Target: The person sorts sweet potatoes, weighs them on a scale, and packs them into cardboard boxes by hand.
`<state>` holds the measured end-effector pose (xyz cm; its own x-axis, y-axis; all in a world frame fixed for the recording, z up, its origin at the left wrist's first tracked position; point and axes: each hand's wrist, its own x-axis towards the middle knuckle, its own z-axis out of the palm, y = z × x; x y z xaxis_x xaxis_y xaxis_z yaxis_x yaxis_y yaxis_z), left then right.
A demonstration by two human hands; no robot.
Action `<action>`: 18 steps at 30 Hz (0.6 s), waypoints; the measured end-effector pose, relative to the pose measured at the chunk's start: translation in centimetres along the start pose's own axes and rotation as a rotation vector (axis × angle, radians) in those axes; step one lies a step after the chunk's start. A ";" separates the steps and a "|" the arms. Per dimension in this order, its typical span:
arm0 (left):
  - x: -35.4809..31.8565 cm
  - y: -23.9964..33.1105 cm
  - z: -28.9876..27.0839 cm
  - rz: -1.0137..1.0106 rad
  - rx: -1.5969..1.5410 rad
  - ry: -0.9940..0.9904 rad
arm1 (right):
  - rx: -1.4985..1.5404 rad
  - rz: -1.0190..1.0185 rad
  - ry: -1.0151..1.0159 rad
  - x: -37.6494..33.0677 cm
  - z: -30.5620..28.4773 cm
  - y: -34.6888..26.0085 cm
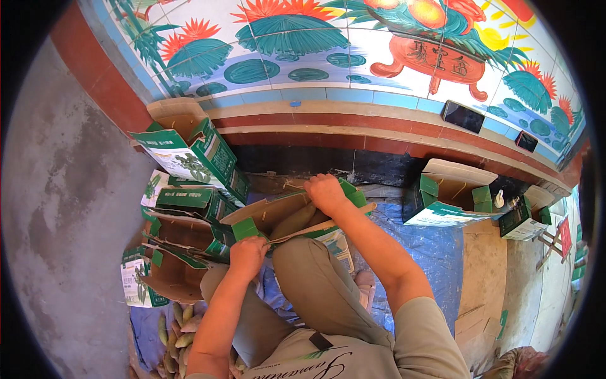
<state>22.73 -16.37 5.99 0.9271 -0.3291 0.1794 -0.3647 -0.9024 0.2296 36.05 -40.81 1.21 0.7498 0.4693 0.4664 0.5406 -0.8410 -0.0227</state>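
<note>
An open green-and-white cardboard box (257,213) stands in front of my knees with its flaps spread. Inside lie a few long, greenish-brown pieces of produce (295,220), partly hidden by the near flap and my right arm. At the near left corner, my left hand (247,255) is closed on the box's edge. My right hand (324,193) reaches across the box, its fingers curled over the far rim; the fingertips are hidden.
Several open cartons (183,230) crowd the left, one taller carton (196,155) behind them. Long produce (172,341) is heaped on a blue sheet (435,265) below. At right stand two more cartons (451,201) and a folding stool (558,241). A phone (463,117) rests on the tiled ledge.
</note>
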 end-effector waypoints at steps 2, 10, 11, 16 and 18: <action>0.0 0.2 -0.1 0.009 -0.007 0.011 | -0.003 0.002 0.009 -0.1 -0.4 -0.1; 1.8 1.9 -0.9 0.167 0.023 0.124 | -0.032 0.113 0.048 -2.7 -3.9 2.4; 2.4 2.5 -1.1 0.178 0.021 0.122 | -0.011 0.151 0.053 -3.6 -4.7 3.3; 6.1 6.9 -1.8 0.412 0.006 0.043 | 0.010 0.379 0.021 -10.0 -8.0 7.7; 7.2 9.1 -1.7 0.492 0.010 0.013 | 0.029 0.424 0.056 -13.6 -9.5 9.2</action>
<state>25.95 -26.50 10.99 0.6440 -0.7133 0.2766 -0.7581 -0.6435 0.1057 27.17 -57.50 3.09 0.8865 0.0676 0.4579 0.2000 -0.9480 -0.2474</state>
